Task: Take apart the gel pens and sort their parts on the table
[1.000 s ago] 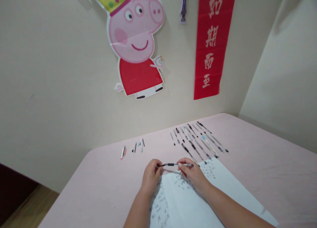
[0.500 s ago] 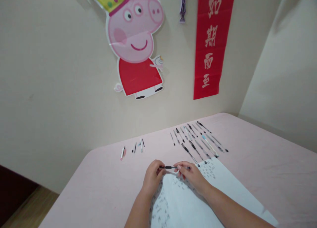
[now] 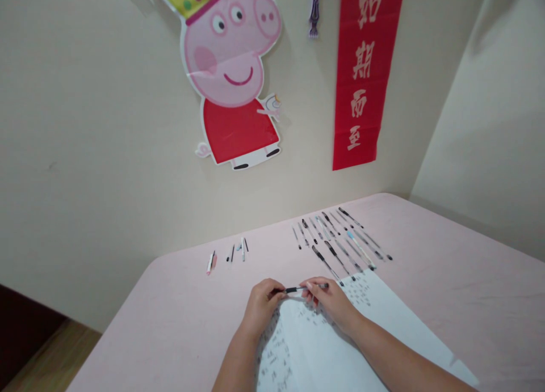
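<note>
A clear pen with a black grip [image 3: 293, 290] spans the gap between my two hands, lying nearly level above the top of a white sheet of paper [image 3: 327, 352]. My left hand [image 3: 261, 304] is closed, pinching the pen's left end, which the fingers hide. My right hand [image 3: 330, 302] closes thumb and fingers around the clear barrel, and the dark right end sticks out past them. Handwriting covers parts of the paper beneath both forearms.
Rows of pens [image 3: 334, 261] lie at the back right of the pink tabletop [image 3: 170, 318]. Several small pen parts [image 3: 242, 249] and a white-and-pink piece [image 3: 210, 262] lie at the back left. A wall [image 3: 128, 154] stands behind.
My left hand has shifted slightly left and down, and its fingers now cover the pen's left end. The pen tilts a little more, its right end higher. My right hand stays nearly in place.
</note>
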Tool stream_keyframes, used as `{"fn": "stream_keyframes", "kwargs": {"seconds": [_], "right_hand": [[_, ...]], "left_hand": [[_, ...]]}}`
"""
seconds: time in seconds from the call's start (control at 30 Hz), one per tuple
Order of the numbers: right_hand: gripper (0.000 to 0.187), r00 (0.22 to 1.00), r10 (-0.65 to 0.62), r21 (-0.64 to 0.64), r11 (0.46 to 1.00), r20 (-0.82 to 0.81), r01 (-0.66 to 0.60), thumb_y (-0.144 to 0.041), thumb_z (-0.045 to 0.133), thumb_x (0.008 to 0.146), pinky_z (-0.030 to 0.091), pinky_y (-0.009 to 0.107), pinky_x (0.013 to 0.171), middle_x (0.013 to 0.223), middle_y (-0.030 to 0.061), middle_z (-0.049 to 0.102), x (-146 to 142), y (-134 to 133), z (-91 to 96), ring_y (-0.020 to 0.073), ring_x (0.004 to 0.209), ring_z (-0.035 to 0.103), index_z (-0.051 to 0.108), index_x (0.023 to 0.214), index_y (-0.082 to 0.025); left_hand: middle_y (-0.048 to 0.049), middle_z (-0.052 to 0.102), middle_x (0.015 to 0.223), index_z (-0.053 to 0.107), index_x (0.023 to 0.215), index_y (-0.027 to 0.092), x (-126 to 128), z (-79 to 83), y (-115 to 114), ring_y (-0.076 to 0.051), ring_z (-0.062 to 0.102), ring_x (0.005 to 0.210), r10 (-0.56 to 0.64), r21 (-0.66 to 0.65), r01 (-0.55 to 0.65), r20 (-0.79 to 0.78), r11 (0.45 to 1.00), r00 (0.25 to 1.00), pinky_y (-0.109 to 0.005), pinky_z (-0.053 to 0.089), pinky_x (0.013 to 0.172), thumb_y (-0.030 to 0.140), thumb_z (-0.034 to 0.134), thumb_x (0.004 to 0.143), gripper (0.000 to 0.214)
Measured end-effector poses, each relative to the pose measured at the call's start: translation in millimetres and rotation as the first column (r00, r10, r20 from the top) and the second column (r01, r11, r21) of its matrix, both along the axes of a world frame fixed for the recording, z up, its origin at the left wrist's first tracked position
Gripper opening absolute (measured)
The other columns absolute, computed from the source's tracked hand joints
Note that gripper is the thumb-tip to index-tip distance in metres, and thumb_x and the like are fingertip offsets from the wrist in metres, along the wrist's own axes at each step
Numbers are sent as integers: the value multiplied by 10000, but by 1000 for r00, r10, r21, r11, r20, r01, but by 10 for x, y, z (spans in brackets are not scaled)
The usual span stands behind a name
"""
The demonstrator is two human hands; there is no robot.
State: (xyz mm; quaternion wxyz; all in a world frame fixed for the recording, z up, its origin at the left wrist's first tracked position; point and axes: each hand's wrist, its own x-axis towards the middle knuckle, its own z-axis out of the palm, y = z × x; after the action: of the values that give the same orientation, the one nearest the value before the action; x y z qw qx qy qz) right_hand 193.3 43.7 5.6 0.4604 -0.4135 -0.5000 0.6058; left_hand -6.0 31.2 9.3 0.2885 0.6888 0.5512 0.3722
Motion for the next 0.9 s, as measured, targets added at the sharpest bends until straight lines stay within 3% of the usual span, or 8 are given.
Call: {"fn": "stream_keyframes", "kwargs": {"seconds": [0.23,0.9], "right_hand": [[488,999,-2,-4,1000,-34,2,-590,695,647,381,224,423,616,55,661,-11,1,-8,105,469,506,712,790,-123],[485,997,72,20,997,-6,-72,-591,683,671,434,249,493,613,47,657,37,9,-17,124,509,553,713,806,-127]], "left_hand": [[-50,678,761,694,757,178,7,-1,-2,-169,606,738,-12,36,12,4,999,1000,-264,455,679,203,586,735,113],[-51,675,719,708,710,157,-2,-15,4,-161,594,684,-8,-66,13,75,998,997,-256,445,643,158,585,666,130]]}}
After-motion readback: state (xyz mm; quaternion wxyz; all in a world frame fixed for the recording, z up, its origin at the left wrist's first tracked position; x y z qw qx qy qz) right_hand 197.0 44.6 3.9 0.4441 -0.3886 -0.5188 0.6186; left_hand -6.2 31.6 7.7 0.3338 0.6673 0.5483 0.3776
